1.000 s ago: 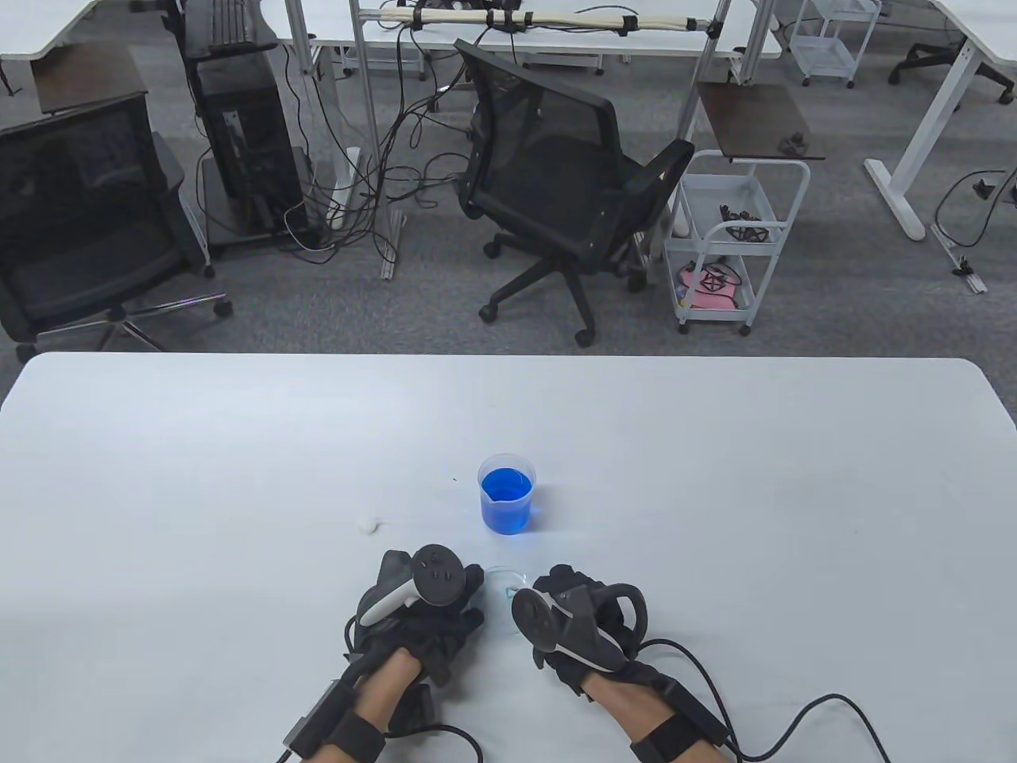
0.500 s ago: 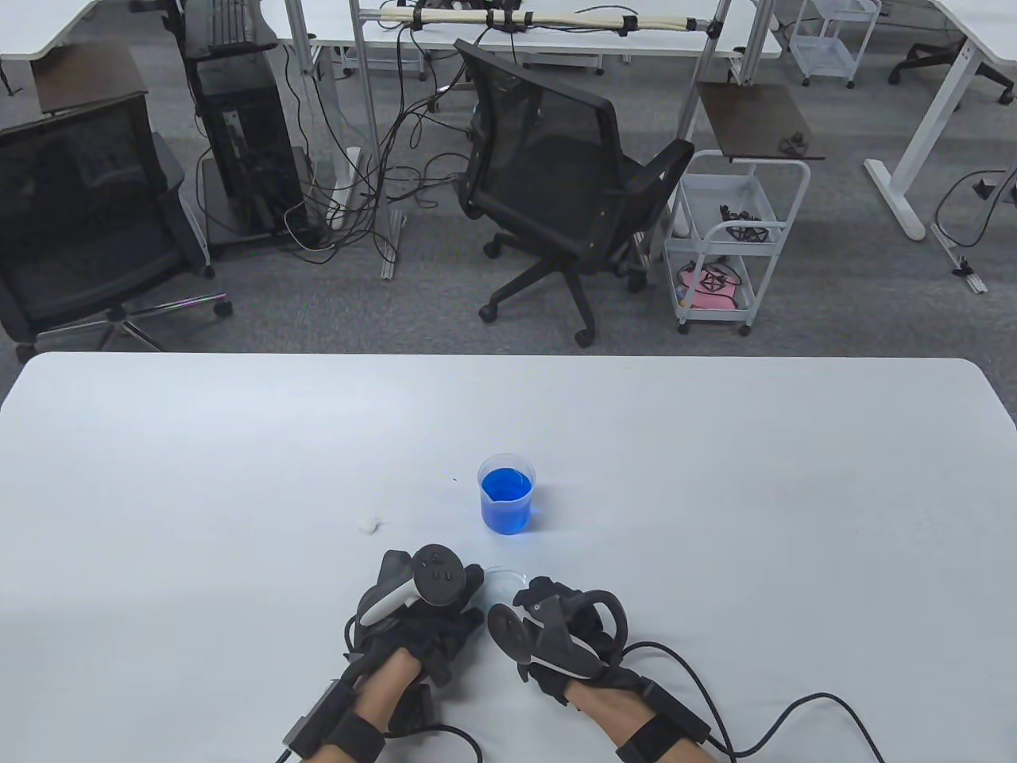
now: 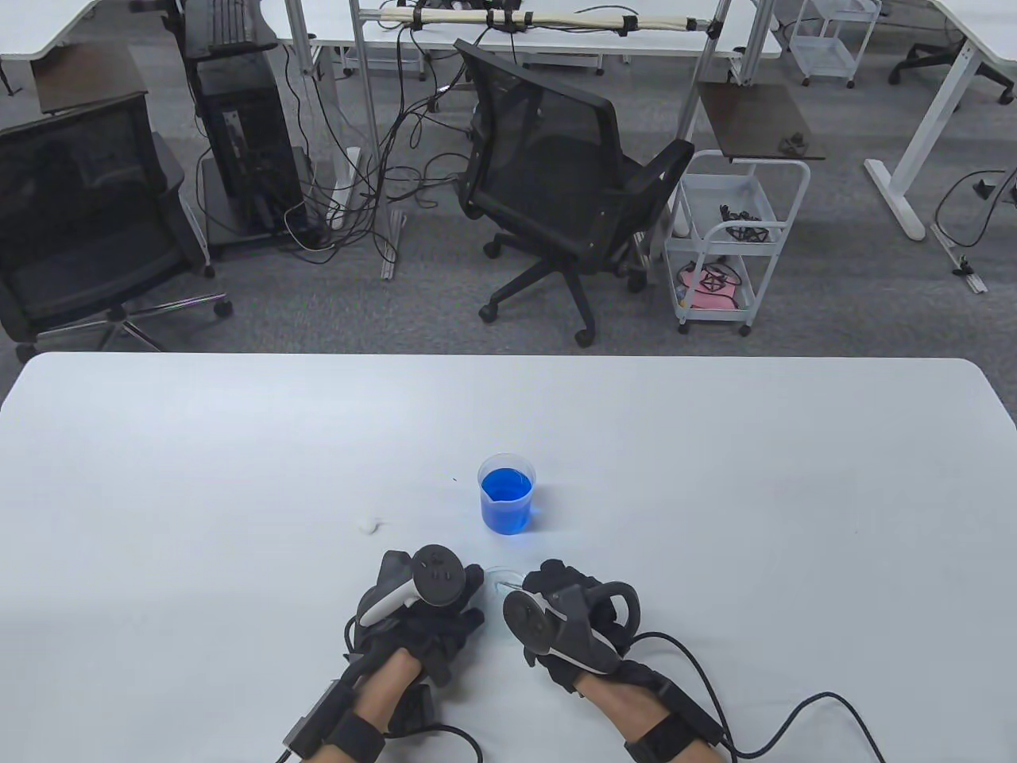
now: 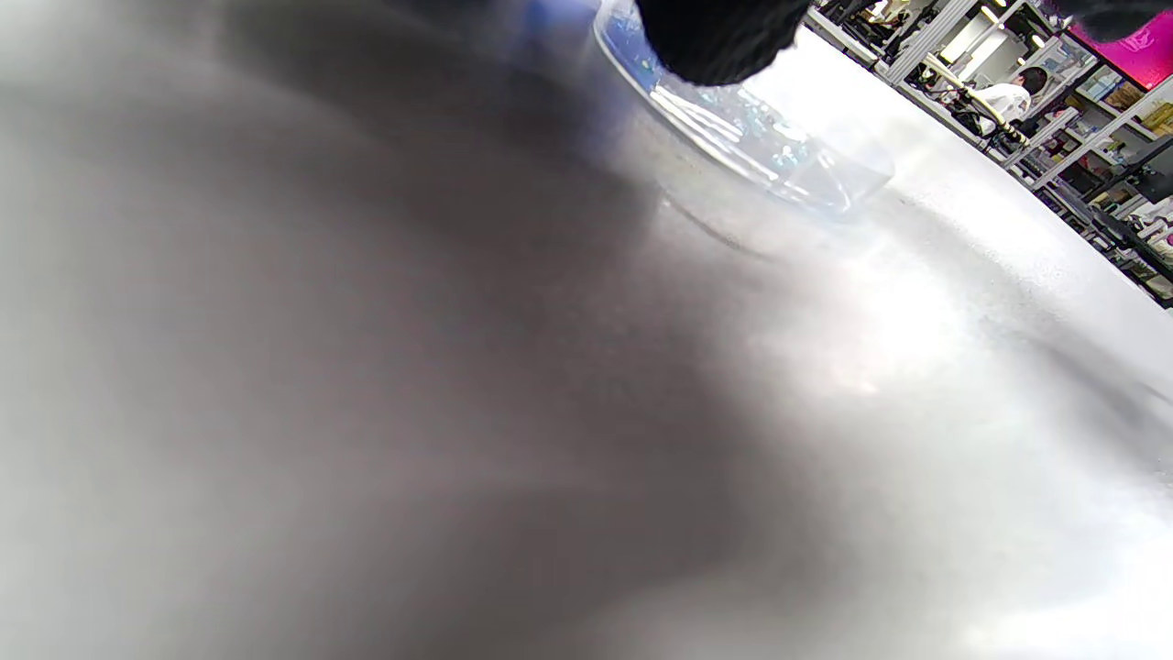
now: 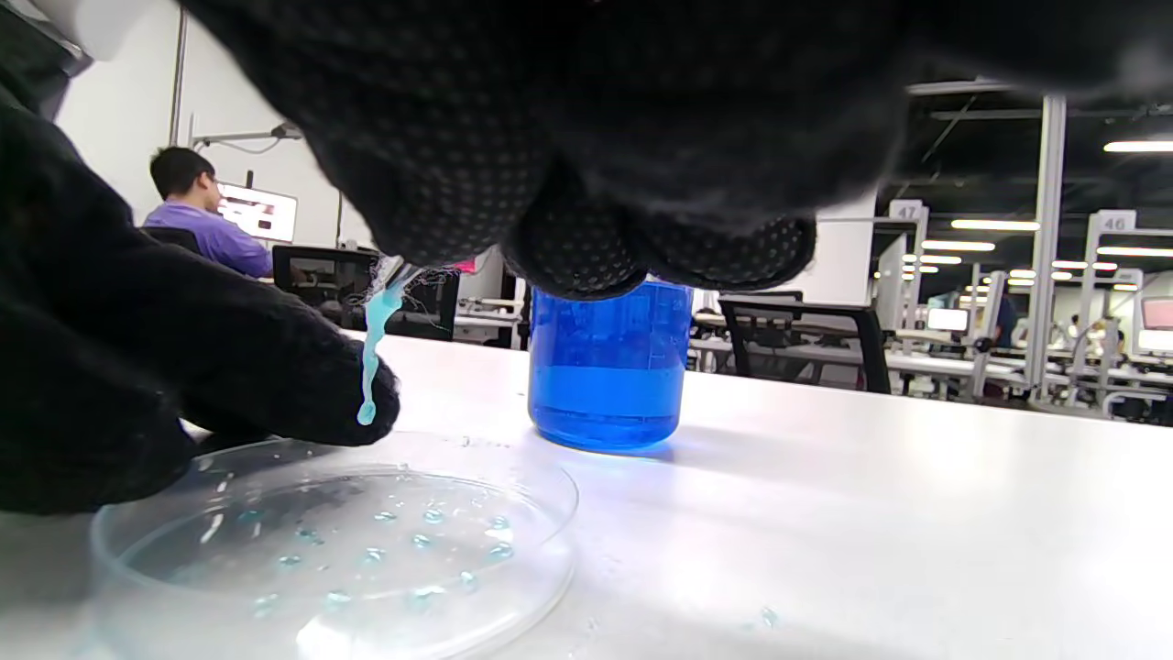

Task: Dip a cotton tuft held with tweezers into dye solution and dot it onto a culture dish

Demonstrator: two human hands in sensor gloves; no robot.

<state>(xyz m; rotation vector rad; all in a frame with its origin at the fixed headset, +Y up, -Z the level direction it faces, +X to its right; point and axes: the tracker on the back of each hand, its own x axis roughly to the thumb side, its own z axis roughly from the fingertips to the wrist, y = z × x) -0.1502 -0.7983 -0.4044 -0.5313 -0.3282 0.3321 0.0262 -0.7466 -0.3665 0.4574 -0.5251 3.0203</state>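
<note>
A clear culture dish (image 3: 499, 580) lies on the white table between my hands; in the right wrist view the dish (image 5: 339, 541) holds several small blue droplets. My left hand (image 3: 469, 592) rests against its left rim, as the right wrist view (image 5: 302, 394) and the left wrist view (image 4: 715, 37) show. My right hand (image 3: 526, 586) pinches tweezers, mostly hidden by the glove. A blue-stained cotton tuft (image 5: 371, 367) hangs from them just above the dish's far rim. The beaker of blue dye (image 3: 507, 493) stands behind the dish.
A loose white cotton tuft (image 3: 368, 524) lies on the table (image 3: 715, 477) left of the beaker. Glove cables (image 3: 794, 715) trail off the near edge at the right. Office chairs and a cart stand beyond the far edge.
My right hand swung left and nearer half a second ago, then came back slightly right and forward over the dish. My left hand and the beaker have not moved.
</note>
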